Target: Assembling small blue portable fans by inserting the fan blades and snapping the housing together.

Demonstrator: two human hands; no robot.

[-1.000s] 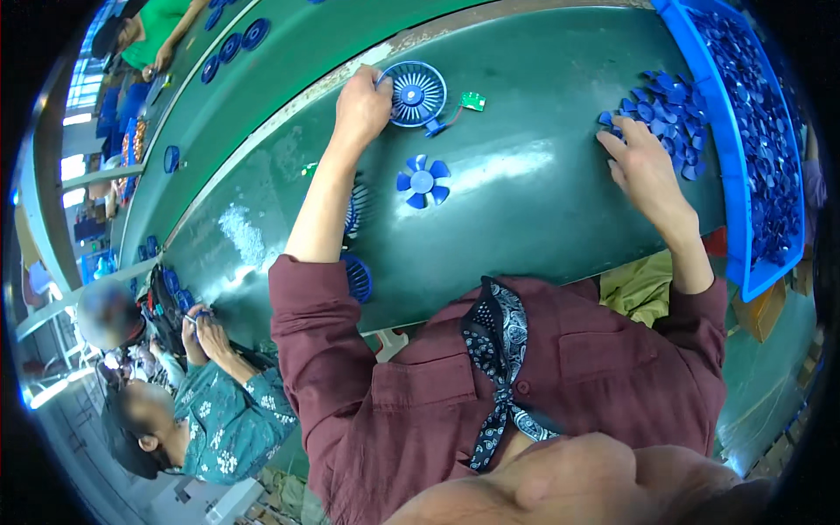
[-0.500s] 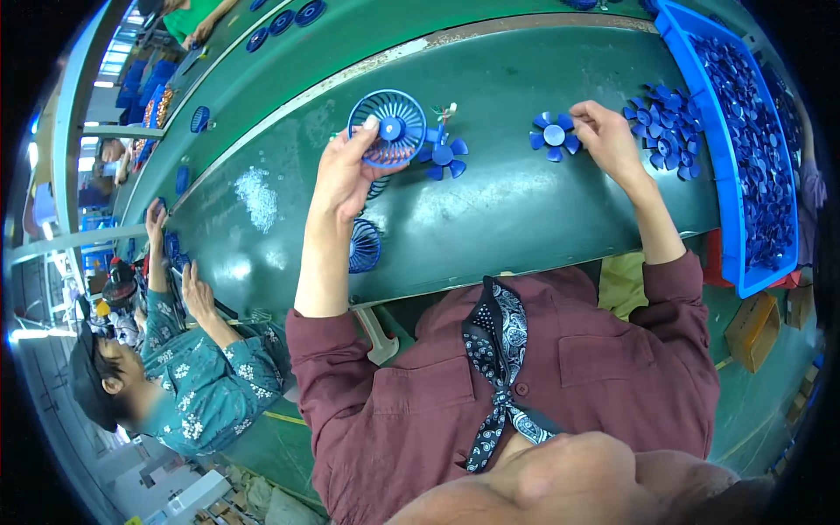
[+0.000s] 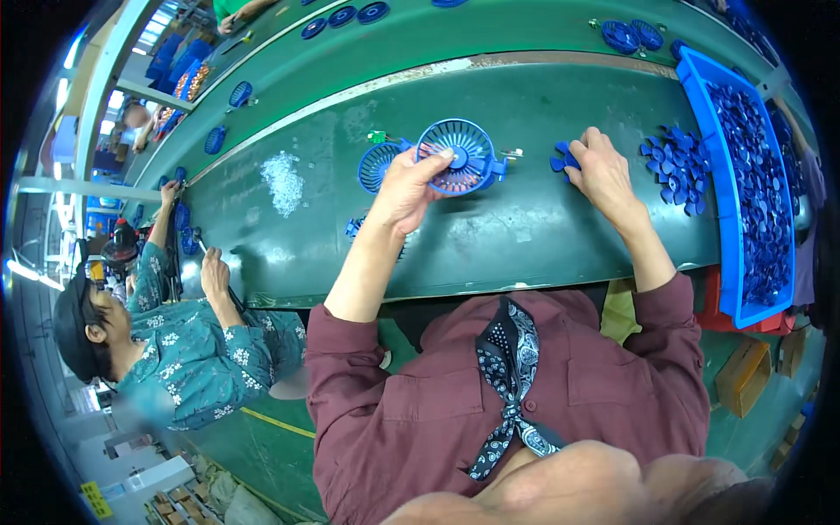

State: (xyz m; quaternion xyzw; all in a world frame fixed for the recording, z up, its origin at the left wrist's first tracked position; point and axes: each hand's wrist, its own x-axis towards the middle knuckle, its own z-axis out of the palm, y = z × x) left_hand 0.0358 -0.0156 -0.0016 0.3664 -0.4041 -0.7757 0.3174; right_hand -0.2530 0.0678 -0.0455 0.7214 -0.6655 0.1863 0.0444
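Observation:
My left hand (image 3: 409, 185) grips a round blue fan housing (image 3: 471, 150) with a slatted grille, thumb on its face, holding it above the green work surface. A small connector with wires (image 3: 514, 154) sticks out at its right. Another blue fan housing (image 3: 374, 166) lies just left of that hand, beside a small green part (image 3: 377, 136). To the right, my right hand (image 3: 604, 171) has its fingers closed on a blue fan blade (image 3: 559, 157), which they partly cover. Farther right lies a loose heap of similar blue blades (image 3: 675, 171).
A blue bin (image 3: 719, 188) full of fan blades stands at the right edge. Small clear pieces (image 3: 283, 184) lie piled on the left. Fan housings (image 3: 632, 35) sit beyond the ledge. A co-worker in a floral shirt (image 3: 210, 337) works at the left. A cardboard box (image 3: 744, 378) stands below right.
My left hand has moved right with the fan housing. My right hand has come down over the fan blade. The blade beside the housing no longer shows. The whole view has shifted.

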